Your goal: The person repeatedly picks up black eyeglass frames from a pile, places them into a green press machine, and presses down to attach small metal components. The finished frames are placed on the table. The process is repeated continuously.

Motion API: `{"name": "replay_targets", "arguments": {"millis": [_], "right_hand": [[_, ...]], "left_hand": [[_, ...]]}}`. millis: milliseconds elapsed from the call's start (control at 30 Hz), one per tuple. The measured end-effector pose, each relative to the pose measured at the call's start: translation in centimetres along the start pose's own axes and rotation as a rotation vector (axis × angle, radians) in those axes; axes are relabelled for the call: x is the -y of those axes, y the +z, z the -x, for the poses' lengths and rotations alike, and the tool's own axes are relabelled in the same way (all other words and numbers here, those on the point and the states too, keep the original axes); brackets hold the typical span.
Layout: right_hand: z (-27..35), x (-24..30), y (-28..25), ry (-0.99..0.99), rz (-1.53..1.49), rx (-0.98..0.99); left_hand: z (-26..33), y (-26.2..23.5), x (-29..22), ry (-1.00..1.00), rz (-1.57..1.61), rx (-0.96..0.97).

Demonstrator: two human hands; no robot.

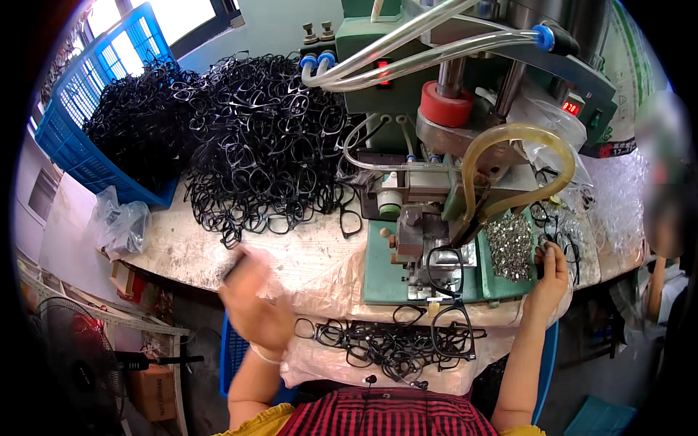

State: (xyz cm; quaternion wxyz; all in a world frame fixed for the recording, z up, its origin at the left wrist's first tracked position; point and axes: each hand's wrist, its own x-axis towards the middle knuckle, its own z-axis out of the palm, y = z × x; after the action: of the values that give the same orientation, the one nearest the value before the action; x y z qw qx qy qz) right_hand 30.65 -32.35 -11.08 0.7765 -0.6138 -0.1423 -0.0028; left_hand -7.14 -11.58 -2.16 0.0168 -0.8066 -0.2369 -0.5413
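- Black eyeglass frame [456, 298] is seen across green base's [378, 272] front edge, below press [445, 105].
- Right hand [549, 277] is set at green tray's [505, 290] right edge; grip cannot be told.
- Left hand [263, 309], blurred, is held near tabletop's [171, 240] front edge, well apart from right; hold cannot be told.
- Frame heap [269, 138] is piled toward tabletop's back edge, beside blue basket [54, 131].

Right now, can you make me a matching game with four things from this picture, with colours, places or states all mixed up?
1. Crate at the upper left
2. Biggest heap of glasses frames
3. Small silvery pieces
4. Left hand

A. In a green tray
B. Blurred
C. Blue
D. Black

Right pairs: 1-C, 2-D, 3-A, 4-B
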Motion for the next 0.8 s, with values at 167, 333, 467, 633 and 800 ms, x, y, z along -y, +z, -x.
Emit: {"name": "replay_targets", "arguments": {"millis": [167, 333, 467, 633, 800], "right_hand": [[1.0, -0.9, 5.2, 0.087, -0.023, 0.045], [0.8, 0.7, 8.1, -0.049, 0.113, 0.192], [1.7, 1.3, 5.1, -0.080, 0.353, 0.181], [4.7, 1.0, -3.3, -0.129, 0.538, -0.006], [6.1, 5.0, 0.1, -0.115, 0.333, 0.179]], "left_hand": [[-7.1, 3.8, 6.9, -0.064, -0.259, 0.176], [-5.3, 12.8, 13.9, -0.208, -0.710, 0.584], [-0.1, 14.9, 15.7, -0.250, -0.547, 0.560], [5.1, 12.8, 12.3, -0.166, -0.381, 0.530], [5.0, 8.5, 13.3, -0.330, -0.106, 0.739]]}}
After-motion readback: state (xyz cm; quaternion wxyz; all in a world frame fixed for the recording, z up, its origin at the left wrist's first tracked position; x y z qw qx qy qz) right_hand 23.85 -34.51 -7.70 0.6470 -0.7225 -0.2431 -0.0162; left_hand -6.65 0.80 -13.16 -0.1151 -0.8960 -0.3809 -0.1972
